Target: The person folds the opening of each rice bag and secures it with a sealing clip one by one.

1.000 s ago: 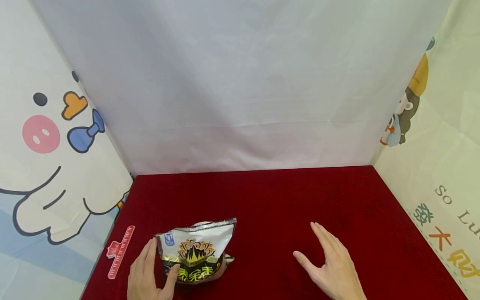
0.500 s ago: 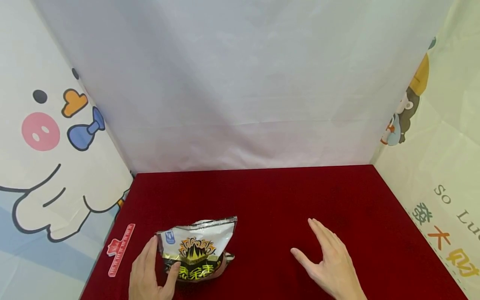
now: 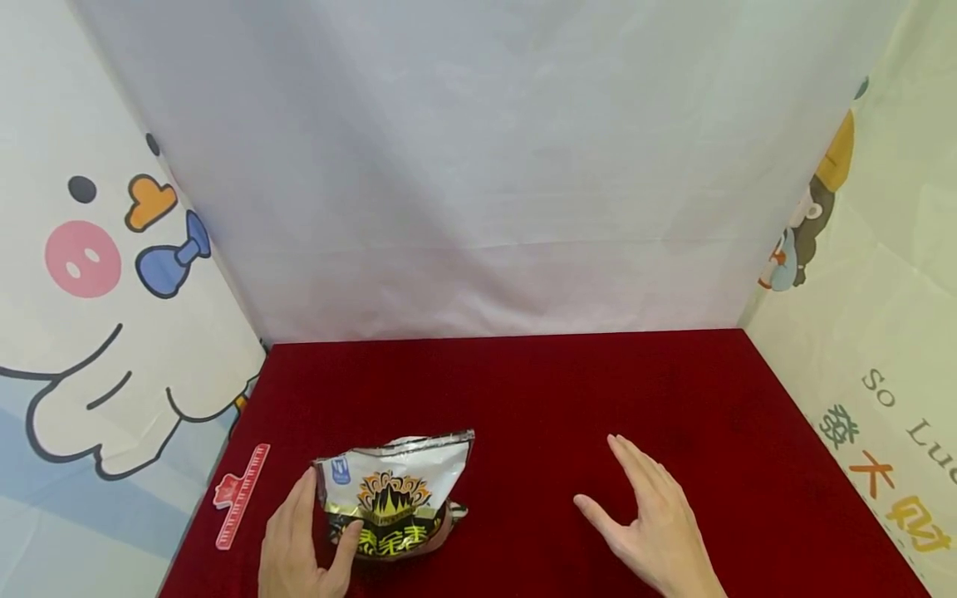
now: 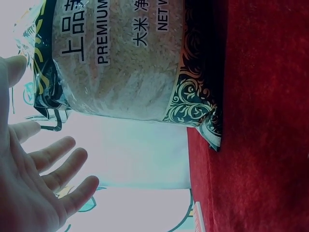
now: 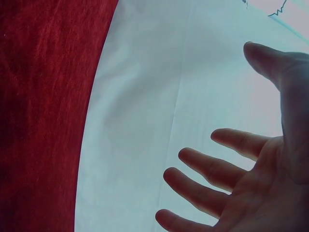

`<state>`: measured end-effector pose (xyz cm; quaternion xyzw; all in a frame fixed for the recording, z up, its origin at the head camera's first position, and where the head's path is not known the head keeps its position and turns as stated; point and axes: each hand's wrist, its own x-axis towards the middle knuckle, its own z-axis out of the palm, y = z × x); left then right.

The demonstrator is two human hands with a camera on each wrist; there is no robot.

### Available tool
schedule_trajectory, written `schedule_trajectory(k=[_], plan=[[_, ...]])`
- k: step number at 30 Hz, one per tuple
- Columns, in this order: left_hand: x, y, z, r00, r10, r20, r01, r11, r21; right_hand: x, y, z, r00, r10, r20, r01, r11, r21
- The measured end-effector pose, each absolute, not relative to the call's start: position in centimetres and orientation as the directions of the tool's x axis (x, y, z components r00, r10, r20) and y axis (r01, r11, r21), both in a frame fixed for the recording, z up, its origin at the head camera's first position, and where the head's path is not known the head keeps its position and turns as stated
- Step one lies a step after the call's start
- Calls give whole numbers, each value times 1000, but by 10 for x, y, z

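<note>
A bag of rice [image 3: 396,498] with a white, gold and black top stands upright on the red tabletop, left of centre. Its clear side [image 4: 125,77] shows the grains in the left wrist view. My left hand [image 3: 299,540] is at the bag's left side, fingers spread and loosely straight; whether it touches the bag I cannot tell. Off to the right, my right hand [image 3: 658,527] hovers with thumb and fingers apart and nothing in it. A red, long-barred clip [image 3: 241,498] lies left of my left hand.
The red cloth-covered table [image 3: 538,399] reaches back to a white curtain [image 3: 486,166]. Printed cloth walls flank it, a cartoon figure on the left cloth [image 3: 97,349] and lettering on the right cloth [image 3: 897,316].
My right hand has drifted slightly left. My left hand has shifted a little to the right beside the bag, while the bag and clip stay in place.
</note>
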<state>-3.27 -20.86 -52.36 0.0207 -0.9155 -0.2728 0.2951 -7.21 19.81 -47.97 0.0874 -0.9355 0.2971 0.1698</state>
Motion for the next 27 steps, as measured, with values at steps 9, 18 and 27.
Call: schedule_trajectory(k=[9, 18, 27], plan=[[-32, -206, -523, -828, -213, 518, 104, 851, 515, -72, 195, -476, -926, -83, 367, -276, 813, -512], [-33, -206, -524, -825, -218, 521, 90, 861, 501, -73, 189, -478, -929, -107, 353, -287, 812, -508], [-34, -206, -525, -823, -216, 525, 87, 866, 492, -74, 183, -477, -921, -119, 370, -305, 811, -499]])
